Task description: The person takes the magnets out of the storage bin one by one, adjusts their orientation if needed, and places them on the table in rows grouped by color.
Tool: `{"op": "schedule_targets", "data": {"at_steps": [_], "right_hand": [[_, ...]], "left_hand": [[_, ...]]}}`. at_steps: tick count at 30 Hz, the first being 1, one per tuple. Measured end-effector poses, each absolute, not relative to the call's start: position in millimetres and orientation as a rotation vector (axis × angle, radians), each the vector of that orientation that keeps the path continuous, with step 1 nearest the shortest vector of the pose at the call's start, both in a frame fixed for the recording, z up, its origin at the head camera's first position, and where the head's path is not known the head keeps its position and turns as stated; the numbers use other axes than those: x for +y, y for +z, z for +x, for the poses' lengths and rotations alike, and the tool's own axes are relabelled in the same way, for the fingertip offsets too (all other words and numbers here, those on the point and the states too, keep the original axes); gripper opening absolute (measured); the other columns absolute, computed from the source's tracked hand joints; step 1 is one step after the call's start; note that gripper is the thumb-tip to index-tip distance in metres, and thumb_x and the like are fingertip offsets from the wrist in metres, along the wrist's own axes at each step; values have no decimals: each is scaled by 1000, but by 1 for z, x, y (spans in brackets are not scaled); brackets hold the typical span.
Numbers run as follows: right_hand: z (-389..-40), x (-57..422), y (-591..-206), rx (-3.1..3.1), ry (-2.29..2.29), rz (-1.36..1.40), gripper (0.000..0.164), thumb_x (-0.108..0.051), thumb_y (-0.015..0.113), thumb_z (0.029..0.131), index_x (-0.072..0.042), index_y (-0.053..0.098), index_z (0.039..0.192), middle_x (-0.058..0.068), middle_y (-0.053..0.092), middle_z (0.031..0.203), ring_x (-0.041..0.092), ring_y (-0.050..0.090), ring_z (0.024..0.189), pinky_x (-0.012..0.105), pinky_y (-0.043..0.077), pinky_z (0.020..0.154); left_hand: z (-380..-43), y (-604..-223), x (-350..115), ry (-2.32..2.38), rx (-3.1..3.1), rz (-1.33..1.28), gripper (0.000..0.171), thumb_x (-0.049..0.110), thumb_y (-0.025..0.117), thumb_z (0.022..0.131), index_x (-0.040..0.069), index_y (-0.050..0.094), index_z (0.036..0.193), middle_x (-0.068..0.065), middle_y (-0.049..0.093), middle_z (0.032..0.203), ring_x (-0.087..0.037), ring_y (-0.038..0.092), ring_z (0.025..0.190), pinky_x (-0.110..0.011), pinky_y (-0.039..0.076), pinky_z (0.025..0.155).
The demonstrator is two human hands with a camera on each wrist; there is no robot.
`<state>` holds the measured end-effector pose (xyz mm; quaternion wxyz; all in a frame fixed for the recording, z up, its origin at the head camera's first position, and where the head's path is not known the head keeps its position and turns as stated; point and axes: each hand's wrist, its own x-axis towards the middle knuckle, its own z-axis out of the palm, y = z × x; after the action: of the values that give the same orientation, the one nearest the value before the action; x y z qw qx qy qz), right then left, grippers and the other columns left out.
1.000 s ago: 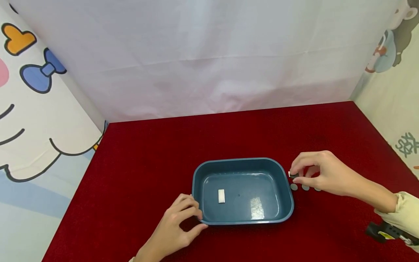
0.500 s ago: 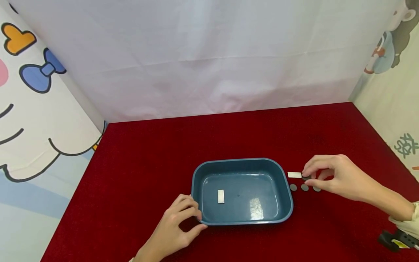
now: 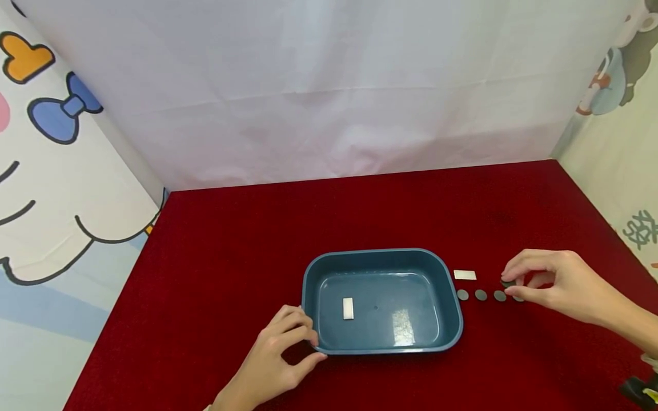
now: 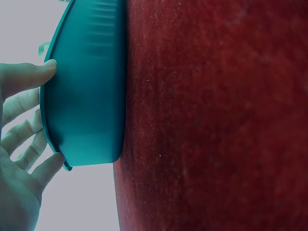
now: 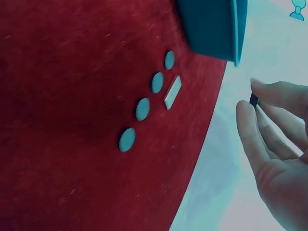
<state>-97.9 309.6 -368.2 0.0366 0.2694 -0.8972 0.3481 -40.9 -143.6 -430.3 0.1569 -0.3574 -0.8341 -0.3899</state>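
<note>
A blue plastic basin (image 3: 380,337) stands on the red cloth. My left hand (image 3: 275,348) grips its near left corner, with thumb and fingers on the rim, as the left wrist view also shows on the basin wall (image 4: 86,96). Inside lies a small white rectangular block (image 3: 348,308). To the right of the basin, my right hand (image 3: 555,282) pinches a small dark disc (image 5: 254,99) between thumb and fingers, held above the cloth. Beneath it, several grey discs (image 5: 142,109) lie in a row. Another white block (image 3: 465,275) rests behind that row, near the basin.
Red cloth (image 3: 247,245) spreads around the basin. A white fabric backdrop (image 3: 329,114) rises behind it, and printed cartoon panels flank the left (image 3: 67,188) and right (image 3: 622,171) sides.
My right hand has moved rightward with the dark disc, away from the basin. The white block and more of the disc row are now uncovered. My left hand stays on the basin.
</note>
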Motion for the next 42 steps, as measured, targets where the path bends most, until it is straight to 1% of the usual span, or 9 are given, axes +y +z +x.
{"op": "schedule_targets", "data": {"at_steps": [3, 8, 16, 24, 30, 35, 39, 42], "right_hand": [[-96, 316, -374, -2761, 1040, 783, 33, 3, 82, 67, -20, 69, 86, -8, 62, 88, 3, 59, 70, 15, 50, 58], [-96, 328, -387, -2761, 1020, 744, 29, 2, 82, 66, -17, 70, 84, -8, 62, 87, 2, 58, 69, 14, 49, 57], [-95, 344, -408, -2774, 1022, 688, 29, 5, 81, 65, -17, 69, 82, -9, 62, 84, 3, 55, 61, 14, 45, 51], [-94, 363, -425, -2839, 948, 536, 27, 4, 81, 66, -15, 68, 79, -11, 59, 76, 3, 51, 52, 16, 39, 46], [-95, 372, -437, -2867, 829, 496, 26, 3, 82, 65, -14, 68, 77, -15, 54, 68, 0, 47, 51, 15, 38, 45], [-96, 372, -440, -2830, 762, 525, 28, 4, 83, 62, -15, 67, 75, -15, 52, 69, -2, 45, 52, 14, 37, 46], [-97, 368, -436, -2803, 710, 553, 30, 4, 84, 60, -16, 66, 75, -15, 49, 68, -2, 41, 52, 15, 35, 45], [-98, 361, -429, -2793, 729, 571, 32, 4, 84, 60, -16, 66, 77, -15, 47, 68, -1, 40, 51, 15, 35, 44]], "left_hand": [[-41, -430, -143, -1119, -2384, -1024, 26, 12, 82, 70, 20, 61, 81, 13, 54, 93, -10, 48, 98, -19, 41, 92], [-41, -429, -143, -1124, -2391, -1018, 26, 12, 82, 70, 19, 61, 81, 13, 55, 93, -10, 48, 98, -19, 41, 92], [-38, -431, -145, -1116, -2367, -1030, 26, 12, 82, 71, 20, 60, 82, 12, 55, 94, -11, 49, 98, -18, 41, 91], [-41, -432, -144, -1110, -2381, -1031, 24, 15, 82, 72, 21, 60, 82, 13, 55, 95, -11, 49, 99, -19, 40, 94], [-41, -432, -143, -1110, -2391, -1021, 25, 14, 82, 71, 21, 60, 82, 13, 55, 95, -10, 49, 99, -20, 41, 93], [-40, -431, -144, -1102, -2403, -1007, 25, 14, 83, 71, 21, 61, 81, 13, 55, 95, -10, 49, 99, -22, 43, 92], [-39, -431, -144, -1102, -2409, -1006, 25, 14, 82, 71, 21, 61, 81, 13, 55, 95, -9, 48, 99, -22, 44, 91], [-40, -430, -144, -1103, -2405, -1010, 25, 13, 82, 71, 20, 61, 81, 13, 55, 95, -9, 48, 99, -22, 44, 90]]}}
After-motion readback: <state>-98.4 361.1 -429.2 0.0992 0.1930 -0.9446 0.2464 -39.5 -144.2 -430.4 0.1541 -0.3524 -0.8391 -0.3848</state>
